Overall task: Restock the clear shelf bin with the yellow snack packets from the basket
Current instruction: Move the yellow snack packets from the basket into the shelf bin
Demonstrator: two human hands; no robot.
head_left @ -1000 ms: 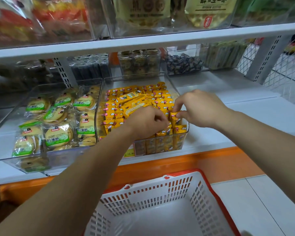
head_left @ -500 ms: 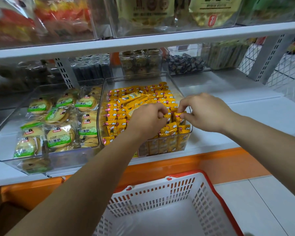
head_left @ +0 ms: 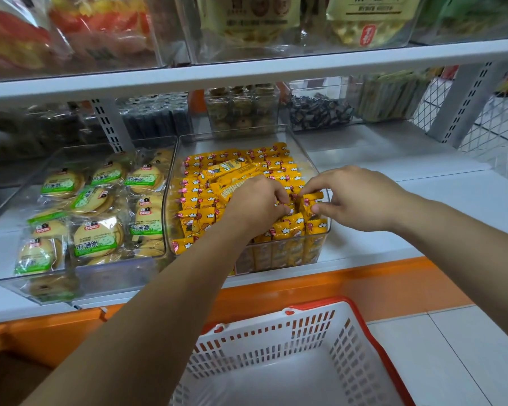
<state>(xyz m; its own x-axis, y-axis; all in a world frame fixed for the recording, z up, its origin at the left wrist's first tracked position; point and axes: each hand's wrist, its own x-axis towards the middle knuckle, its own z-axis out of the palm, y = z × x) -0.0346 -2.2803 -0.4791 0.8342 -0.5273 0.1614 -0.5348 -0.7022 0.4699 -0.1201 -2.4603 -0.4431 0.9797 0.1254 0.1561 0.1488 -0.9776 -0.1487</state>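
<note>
Yellow snack packets (head_left: 279, 171) packed upright in clear bin (head_left: 311, 159) on shelf (head_left: 423, 200). Right hand (head_left: 355, 200) pinches one packet (head_left: 313, 197) at front right; left hand (head_left: 255, 206) curled among neighbours, grip hidden. Best move: part row, slide packet in upright, print forward. Basket (head_left: 276, 341) below looks empty. Packet print too small to read; green labels on biscuits (head_left: 97, 238) next door, Chinese, unreadable.

You stood before white metal shelving (head_left: 276, 72) with perforated uprights (head_left: 107, 124), an orange base panel (head_left: 349, 285) beneath, and pale floor tiles (head_left: 452, 347) at right.
</note>
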